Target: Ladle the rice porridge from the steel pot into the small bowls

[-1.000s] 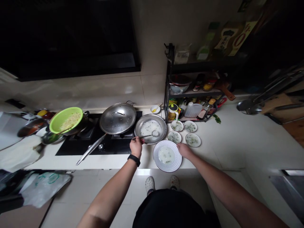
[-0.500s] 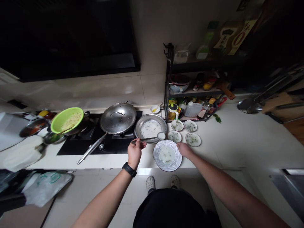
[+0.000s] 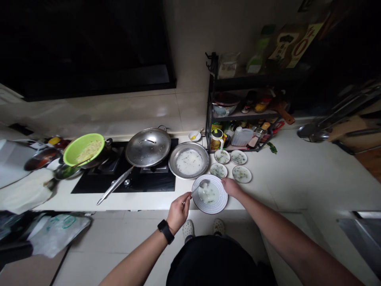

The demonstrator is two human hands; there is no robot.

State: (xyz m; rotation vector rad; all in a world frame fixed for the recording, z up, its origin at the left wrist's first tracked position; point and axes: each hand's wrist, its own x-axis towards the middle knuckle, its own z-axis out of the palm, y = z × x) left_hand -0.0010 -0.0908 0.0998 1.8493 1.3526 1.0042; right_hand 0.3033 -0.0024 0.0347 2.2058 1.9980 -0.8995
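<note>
White gruel (image 3: 208,194) flecked with green lay in the middle of a blue-striped plate (image 3: 213,208) on the tabletop (image 3: 268,194). The left hand (image 3: 178,213), with a black watch (image 3: 166,231) on its wrist, came in just beside the striped plate on the near side, its fingers pinched narrowly around the handle of a metal spoon (image 3: 198,190). The spoon's bowl sat over the plate, at the gruel's far edge. The right hand (image 3: 230,187) lay on the opposite rim of the plate, touching it; I could not tell whether it gripped or merely rested there.

Beyond the striped plate stood a wide steel pan (image 3: 188,144) holding more of the white gruel. To the right of the striped plate, four small plates (image 3: 222,156) with thin green-flecked servings sat close together. Farther left of the striped plate, a steel lid (image 3: 148,147) covered a pan on a black hob (image 3: 149,186), and a green colander (image 3: 83,150) of pale noodle-like food rested beyond that. Well behind the striped plate stood a dark metal shelf rack (image 3: 238,116) crowded with bottles and jars.
</note>
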